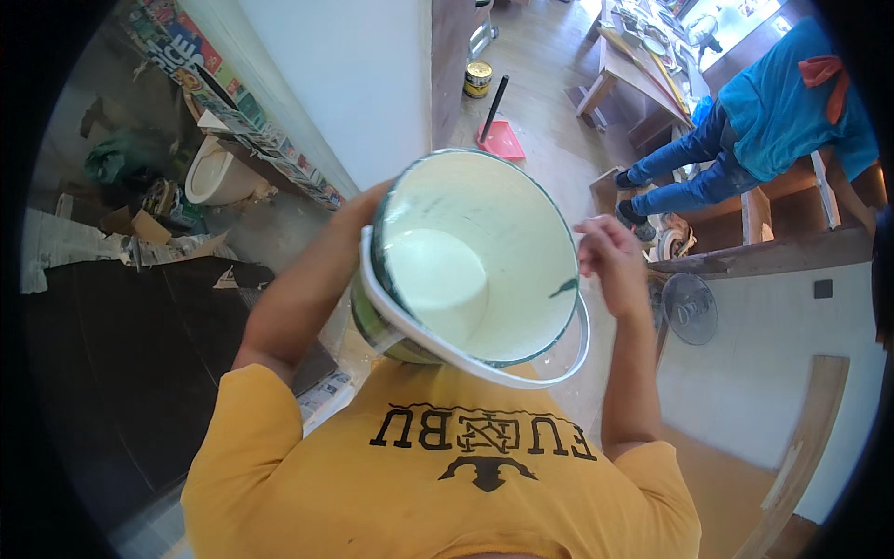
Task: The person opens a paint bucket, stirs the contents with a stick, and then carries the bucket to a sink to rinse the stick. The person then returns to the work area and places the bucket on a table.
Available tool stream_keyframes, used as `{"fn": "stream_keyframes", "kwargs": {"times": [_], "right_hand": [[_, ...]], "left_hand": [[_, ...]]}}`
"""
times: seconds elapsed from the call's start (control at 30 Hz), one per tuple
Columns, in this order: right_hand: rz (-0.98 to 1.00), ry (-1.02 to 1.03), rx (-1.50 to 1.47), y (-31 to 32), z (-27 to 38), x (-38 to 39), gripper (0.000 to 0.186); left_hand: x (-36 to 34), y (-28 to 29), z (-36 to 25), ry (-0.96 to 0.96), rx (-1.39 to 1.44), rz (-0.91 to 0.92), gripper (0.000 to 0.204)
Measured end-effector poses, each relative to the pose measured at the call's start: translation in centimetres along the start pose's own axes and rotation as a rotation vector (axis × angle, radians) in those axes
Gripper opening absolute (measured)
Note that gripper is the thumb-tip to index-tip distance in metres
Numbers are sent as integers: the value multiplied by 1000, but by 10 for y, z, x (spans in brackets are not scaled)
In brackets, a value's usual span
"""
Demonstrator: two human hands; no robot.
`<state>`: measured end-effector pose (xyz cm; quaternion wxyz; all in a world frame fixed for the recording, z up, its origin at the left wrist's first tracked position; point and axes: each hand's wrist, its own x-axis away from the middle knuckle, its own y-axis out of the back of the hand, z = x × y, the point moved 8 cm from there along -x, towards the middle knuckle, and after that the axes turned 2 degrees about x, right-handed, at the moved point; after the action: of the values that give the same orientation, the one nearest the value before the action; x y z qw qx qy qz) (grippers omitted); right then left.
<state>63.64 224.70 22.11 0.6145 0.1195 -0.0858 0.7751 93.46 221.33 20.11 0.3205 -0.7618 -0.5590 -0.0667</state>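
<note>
A round paint bucket is held up in front of my chest, its mouth tilted toward me. Pale cream paint lies inside it, and dark green smears mark the rim and inner wall. The white handle hangs down over the near side. My left hand holds the bucket from its far left side, with the fingers hidden behind it. Just off the right rim is my right hand, fingers loosely bent and apart, nothing visible in them.
At the right a person in a blue shirt bends over wooden shelving. A red dustpan and a yellow can are on the floor ahead. A white wall stands left of centre, with a toilet bowl beyond it. A transparent fan is at the right.
</note>
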Motion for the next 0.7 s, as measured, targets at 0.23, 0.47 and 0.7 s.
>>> {"fn": "stream_keyframes", "kwargs": {"times": [0.23, 0.47, 0.7], "right_hand": [[189, 129, -71, -79, 93, 91, 44], [315, -8, -209, -104, 83, 76, 44], [395, -6, -271, -142, 97, 65, 29]], "left_hand": [[53, 40, -2, -141, 114, -6, 36], [131, 28, -42, -270, -164, -307, 33], [174, 17, -49, -427, 66, -370, 37]]}}
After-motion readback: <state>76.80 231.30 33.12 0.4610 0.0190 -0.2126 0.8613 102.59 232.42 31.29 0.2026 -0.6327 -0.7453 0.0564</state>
